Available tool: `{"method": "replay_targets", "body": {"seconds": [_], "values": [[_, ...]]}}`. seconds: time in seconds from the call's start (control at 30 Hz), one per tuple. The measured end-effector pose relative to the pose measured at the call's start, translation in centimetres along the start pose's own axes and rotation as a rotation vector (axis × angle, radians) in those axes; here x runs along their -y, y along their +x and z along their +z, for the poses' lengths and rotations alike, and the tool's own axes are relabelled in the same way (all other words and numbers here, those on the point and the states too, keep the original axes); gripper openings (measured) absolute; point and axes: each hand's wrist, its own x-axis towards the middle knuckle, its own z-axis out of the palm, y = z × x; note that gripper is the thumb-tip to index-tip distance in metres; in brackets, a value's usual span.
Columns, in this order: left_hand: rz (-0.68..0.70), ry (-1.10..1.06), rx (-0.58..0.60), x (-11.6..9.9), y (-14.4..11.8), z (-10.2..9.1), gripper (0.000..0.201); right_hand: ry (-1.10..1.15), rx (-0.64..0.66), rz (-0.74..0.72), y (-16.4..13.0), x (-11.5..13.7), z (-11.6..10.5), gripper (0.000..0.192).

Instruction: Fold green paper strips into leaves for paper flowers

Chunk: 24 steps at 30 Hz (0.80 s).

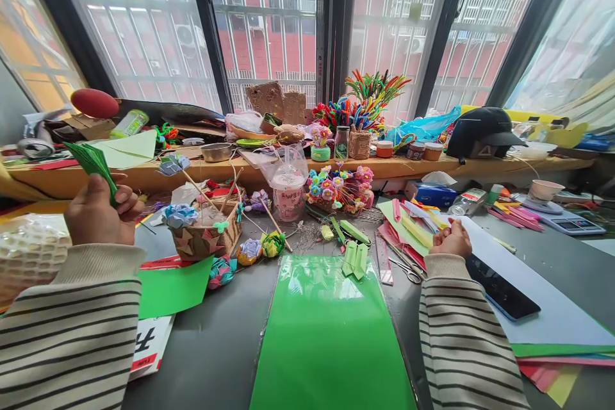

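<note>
Raised at the left, my left hand (103, 208) is closed around a stack of dark green paper pieces (93, 163), which fans out above the thumb. My right hand (451, 240) is at the right with its fingers curled together, beside a pile of coloured paper (406, 224). Whether anything is between its fingertips is too small to make out. A black phone (502, 287) lies by that wrist on large white sheets (552, 304). Between my arms lies a shiny green sheet (331, 339), with light green folded paper pieces (355, 261) at its far edge.
A basket of paper flowers (206, 237) stands left of centre, near a pink lidded cup (289, 195). Scissors (408, 269) and a ruler (383, 259) lie right of the green sheet. A kitchen scale (571, 223) sits far right. The wooden ledge (240, 170) carries jars, pipe cleaners and a black cap (487, 131).
</note>
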Motion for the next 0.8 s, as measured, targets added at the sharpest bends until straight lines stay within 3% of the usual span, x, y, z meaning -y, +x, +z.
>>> {"method": "replay_targets", "body": {"seconds": [0.03,0.07,0.23,0.3,0.37,0.47,0.5,0.57,0.63,0.67,0.73,0.8], "values": [[0.235,-0.112,-0.149,-0.1,-0.2,0.4,0.048,-0.042,-0.02,-0.017,-0.2,-0.2,0.2,0.016],[0.321,-0.149,-0.157,0.0,-0.5,0.9,0.035,-0.091,-0.026,-0.032,-0.4,-0.4,0.5,0.016],[0.25,-0.156,-0.041,1.5,-2.0,3.0,0.028,-0.383,0.083,-0.064,-1.4,-1.9,1.6,0.012],[0.271,-0.117,0.006,2.2,-2.2,3.3,0.029,-0.623,0.107,-0.24,-2.1,-1.6,2.0,0.023],[0.286,-0.047,0.056,2.8,-2.3,3.4,0.032,-0.824,0.051,-0.536,-3.3,-0.7,2.5,0.042],[0.351,0.161,0.018,3.5,-3.0,3.8,0.026,-0.851,0.116,-0.805,-6.1,1.5,3.7,0.051],[0.415,0.27,-0.047,3.7,-3.5,4.1,0.02,-0.788,0.21,-0.811,-7.4,2.2,4.2,0.045],[0.501,0.617,-0.064,4.1,-4.8,5.1,0.011,-0.572,0.567,-0.68,-10.0,3.3,5.3,0.027],[0.644,0.833,0.042,4.7,-6.3,6.4,0.005,-0.389,1.017,-0.452,-12.6,3.9,6.1,0.024],[0.722,0.899,0.141,5.0,-7.0,7.1,0.007,-0.349,1.176,-0.4,-13.8,4.0,6.3,0.03],[0.851,0.982,0.295,5.6,-8.1,8.5,0.008,-0.344,1.356,-0.455,-15.7,4.0,6.6,0.043],[0.884,1.06,0.433,6.1,-8.9,9.5,0.01,-0.364,1.445,-0.524,-16.8,4.0,6.6,0.05]]}}
